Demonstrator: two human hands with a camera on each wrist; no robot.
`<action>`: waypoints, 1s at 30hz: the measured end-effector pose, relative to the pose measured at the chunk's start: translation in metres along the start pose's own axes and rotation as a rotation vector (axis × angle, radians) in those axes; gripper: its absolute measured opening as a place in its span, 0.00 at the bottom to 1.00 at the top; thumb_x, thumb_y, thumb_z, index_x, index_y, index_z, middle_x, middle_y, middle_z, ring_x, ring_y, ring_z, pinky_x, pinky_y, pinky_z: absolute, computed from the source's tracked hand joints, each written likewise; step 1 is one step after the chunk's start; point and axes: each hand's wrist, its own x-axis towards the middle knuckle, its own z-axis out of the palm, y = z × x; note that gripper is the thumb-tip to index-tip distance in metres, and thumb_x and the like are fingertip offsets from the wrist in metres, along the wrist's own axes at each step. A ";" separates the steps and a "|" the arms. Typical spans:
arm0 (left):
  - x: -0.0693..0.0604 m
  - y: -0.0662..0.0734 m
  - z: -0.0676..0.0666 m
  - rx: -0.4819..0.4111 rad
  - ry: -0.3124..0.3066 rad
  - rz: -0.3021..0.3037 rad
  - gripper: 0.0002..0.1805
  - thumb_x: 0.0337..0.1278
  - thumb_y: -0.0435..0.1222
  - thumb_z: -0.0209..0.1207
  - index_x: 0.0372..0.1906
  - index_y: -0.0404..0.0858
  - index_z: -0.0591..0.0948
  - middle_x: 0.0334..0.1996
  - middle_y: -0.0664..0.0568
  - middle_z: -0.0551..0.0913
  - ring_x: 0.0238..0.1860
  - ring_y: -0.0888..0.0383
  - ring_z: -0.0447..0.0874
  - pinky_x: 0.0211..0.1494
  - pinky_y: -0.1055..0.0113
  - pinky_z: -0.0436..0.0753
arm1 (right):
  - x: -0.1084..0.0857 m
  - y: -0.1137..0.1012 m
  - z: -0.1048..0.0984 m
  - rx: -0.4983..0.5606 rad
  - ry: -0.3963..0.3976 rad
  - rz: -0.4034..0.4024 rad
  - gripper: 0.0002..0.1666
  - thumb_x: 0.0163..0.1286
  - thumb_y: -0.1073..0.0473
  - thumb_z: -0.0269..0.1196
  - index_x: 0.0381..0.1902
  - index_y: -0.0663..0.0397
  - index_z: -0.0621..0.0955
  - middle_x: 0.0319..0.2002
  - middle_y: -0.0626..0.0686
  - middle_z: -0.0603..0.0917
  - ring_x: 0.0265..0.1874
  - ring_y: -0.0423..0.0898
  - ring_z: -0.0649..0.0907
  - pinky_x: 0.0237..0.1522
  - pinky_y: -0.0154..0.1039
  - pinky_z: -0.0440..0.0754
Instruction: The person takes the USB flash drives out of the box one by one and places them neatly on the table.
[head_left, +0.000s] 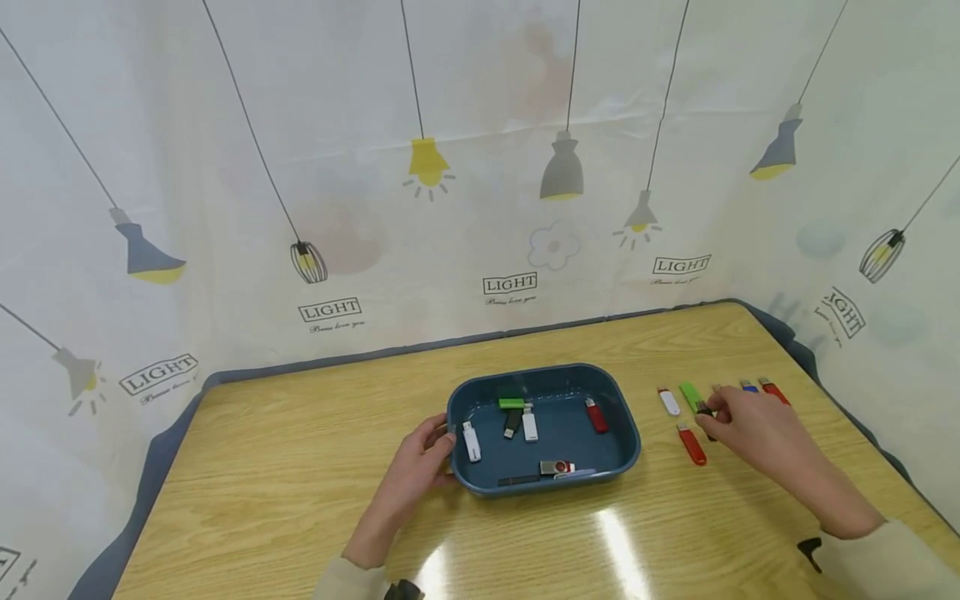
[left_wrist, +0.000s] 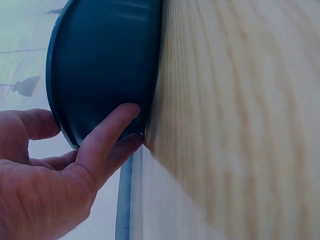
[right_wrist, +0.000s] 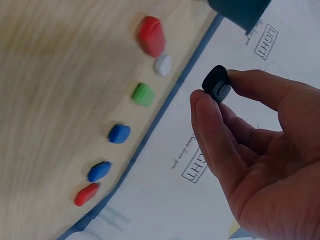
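Note:
My right hand (head_left: 772,437) pinches a black USB flash drive (right_wrist: 216,84) between thumb and fingertips, above the table right of the blue plastic tray (head_left: 628,417). My left hand (head_left: 405,471) grips the tray's left end; in the left wrist view its thumb is at the rim and fingers lie against the outer wall. Inside the tray lie several flash drives, among them a green one (head_left: 512,403), a white one (head_left: 530,426), a red one (head_left: 597,417) and a silver-and-red one (head_left: 557,467). Near my right hand lie a red drive (head_left: 692,447) and a white drive (head_left: 669,402).
Beyond my right hand sit a green drive (head_left: 688,392), a blue drive (right_wrist: 119,133), another blue drive (right_wrist: 99,171) and a red drive (right_wrist: 87,194) in a row. A printed cloth (head_left: 480,208) hangs behind the wooden table (head_left: 285,467).

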 end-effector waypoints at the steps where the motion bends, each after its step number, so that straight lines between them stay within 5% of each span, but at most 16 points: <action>1: 0.000 0.000 0.000 -0.001 0.000 0.000 0.28 0.80 0.35 0.47 0.76 0.27 0.63 0.72 0.28 0.68 0.65 0.36 0.77 0.50 0.50 0.90 | 0.000 0.003 0.001 -0.002 -0.008 0.003 0.13 0.71 0.56 0.67 0.39 0.64 0.82 0.27 0.48 0.79 0.20 0.44 0.71 0.22 0.39 0.68; 17: 0.000 0.000 0.000 0.006 0.004 -0.013 0.28 0.80 0.35 0.47 0.76 0.27 0.63 0.72 0.28 0.68 0.64 0.37 0.78 0.50 0.50 0.90 | 0.003 0.031 0.021 -0.005 -0.085 0.034 0.13 0.70 0.56 0.66 0.27 0.52 0.77 0.17 0.45 0.70 0.17 0.43 0.68 0.21 0.36 0.61; 30: 0.000 0.001 0.000 0.004 0.010 -0.017 0.28 0.80 0.36 0.48 0.77 0.28 0.63 0.72 0.29 0.68 0.64 0.37 0.78 0.49 0.50 0.90 | 0.007 0.035 0.028 -0.008 -0.091 0.012 0.25 0.70 0.58 0.66 0.16 0.45 0.68 0.13 0.42 0.62 0.15 0.41 0.62 0.21 0.35 0.54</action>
